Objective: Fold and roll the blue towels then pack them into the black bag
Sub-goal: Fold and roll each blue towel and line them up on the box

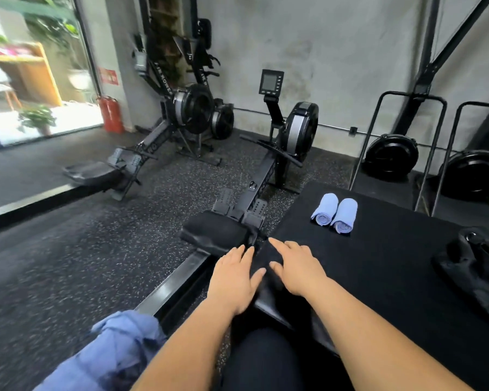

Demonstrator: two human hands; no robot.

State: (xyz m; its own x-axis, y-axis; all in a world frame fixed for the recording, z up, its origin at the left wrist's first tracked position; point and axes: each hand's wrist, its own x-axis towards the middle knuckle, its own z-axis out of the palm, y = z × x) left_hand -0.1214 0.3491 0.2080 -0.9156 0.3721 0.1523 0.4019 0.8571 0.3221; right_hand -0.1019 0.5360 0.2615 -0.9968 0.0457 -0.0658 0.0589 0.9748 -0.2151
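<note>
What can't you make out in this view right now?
Head view only.
1. Bag: cut off by the right edge; opening and contents unseen.
2. Blue pile: cut by the bottom edge and blurred; towel count unclear.
3. Left hand and right hand: palms face down, so contact underneath is hidden.

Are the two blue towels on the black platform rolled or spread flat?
Rolled. The left towel and the right towel lie side by side on the black platform as cylinders, spiral ends facing the camera.
</note>
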